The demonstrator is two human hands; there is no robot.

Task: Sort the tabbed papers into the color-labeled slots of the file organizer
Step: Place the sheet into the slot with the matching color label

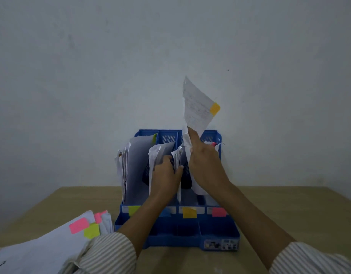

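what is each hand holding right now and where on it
The right hand grips the orange-tabbed paper near its lower edge. The left hand has its fingers around papers already in the file organizer, parting them.
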